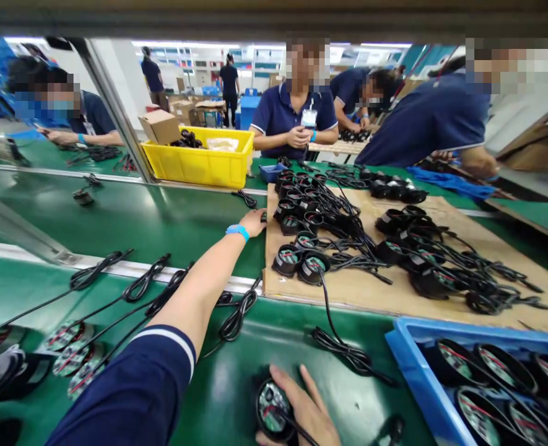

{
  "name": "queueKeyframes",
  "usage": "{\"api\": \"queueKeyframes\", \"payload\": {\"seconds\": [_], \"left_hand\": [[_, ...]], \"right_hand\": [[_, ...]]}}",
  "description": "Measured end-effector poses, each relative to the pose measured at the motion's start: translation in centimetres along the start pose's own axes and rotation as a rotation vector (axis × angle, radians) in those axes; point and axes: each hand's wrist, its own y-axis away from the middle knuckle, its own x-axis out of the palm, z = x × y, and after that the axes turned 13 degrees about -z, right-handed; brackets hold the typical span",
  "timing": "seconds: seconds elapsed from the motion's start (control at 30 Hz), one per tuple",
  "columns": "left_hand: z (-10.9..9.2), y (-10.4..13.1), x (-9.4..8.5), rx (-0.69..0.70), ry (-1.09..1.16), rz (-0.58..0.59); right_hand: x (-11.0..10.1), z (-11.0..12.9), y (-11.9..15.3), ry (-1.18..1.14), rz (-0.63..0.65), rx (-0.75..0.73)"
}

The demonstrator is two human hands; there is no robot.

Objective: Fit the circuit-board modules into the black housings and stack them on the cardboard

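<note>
My left hand (pixel 254 223) reaches far forward to the left edge of the cardboard sheet (pixel 280 286), its fingers closed. A small dark thing shows at its fingertips, too hidden to name. Close to me, my right hand (pixel 308 406) grips a round black housing (pixel 272 406) from its right side, thumb below and fingers above. Inside this housing a green circuit board and red wire show, and a black cable runs out under the hand. Rows of similar housings (pixel 314 267) with coiled cables stand on the cardboard, beyond my right hand.
A blue bin (pixel 406 356) of housings stands at right. Boards with coiled cables (pixel 85 359) lie at left. Behind the green belt (pixel 190 217) stands a yellow crate (pixel 194 166). A metal post (pixel 116 111) rises at left. Several co-workers (pixel 296 118) are across the bench.
</note>
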Motion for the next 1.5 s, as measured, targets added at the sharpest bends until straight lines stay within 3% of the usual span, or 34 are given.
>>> {"api": "queueKeyframes", "payload": {"seconds": [0.07,0.13,0.2,0.3,0.37,0.47,0.53,0.6,0.67,0.77,0.9,1.03,1.17,1.33,1.5], "left_hand": [[0.2,-0.2,0.7,-0.011,-0.005,-0.021],[0.3,0.1,0.0,-0.005,-0.009,-0.02],[0.3,1.0,-1.9,0.024,-0.003,-0.015],[-0.2,3.8,-6.7,0.091,0.027,-0.024],[-0.8,7.0,-10.5,0.147,0.062,-0.027],[-2.0,14.0,-15.6,0.281,0.155,-0.026],[-2.8,19.8,-17.9,0.328,0.2,0.001],[-3.3,26.0,-19.2,0.318,0.232,0.076],[-3.3,32.1,-19.2,0.237,0.255,0.136],[-2.2,40.1,-17.1,0.087,0.283,0.2],[-0.8,46.8,-13.2,-0.145,0.377,0.196],[-0.9,48.8,-11.7,-0.235,0.475,0.11],[-1.0,49.1,-11.6,-0.254,0.587,0.034],[-0.7,49.7,-10.8,-0.227,0.623,-0.085],[-0.3,50.0,-10.1,-0.087,0.571,-0.086]], "right_hand": [[-0.3,-0.1,-0.3,-0.004,0.009,-0.019],[-0.7,0.3,-1.0,0.011,-0.014,0.006],[-1.1,1.2,-1.8,-0.002,0.006,0.034],[-1.2,2.4,-2.8,-0.026,-0.006,0.079],[-1.2,2.6,-3.1,-0.002,-0.066,0.152],[-1.2,2.3,-3.1,0.006,-0.148,0.323],[-1.4,2.1,-3.1,-0.038,-0.185,0.423],[-1.7,2.3,-3.1,-0.092,-0.193,0.471],[-2.0,2.8,-3.0,-0.12,-0.169,0.486],[-2.0,3.2,-2.8,-0.114,-0.07,0.475],[-1.7,3.1,-1.7,-0.023,0.03,0.383],[-2.8,4.3,1.6,0.135,0.091,0.271],[-4.4,7.6,3.9,0.09,0.07,0.142],[-3.1,11.5,1.3,-0.09,0.064,-0.096],[0.2,11.8,-2.1,-0.053,0.196,-0.222]]}}
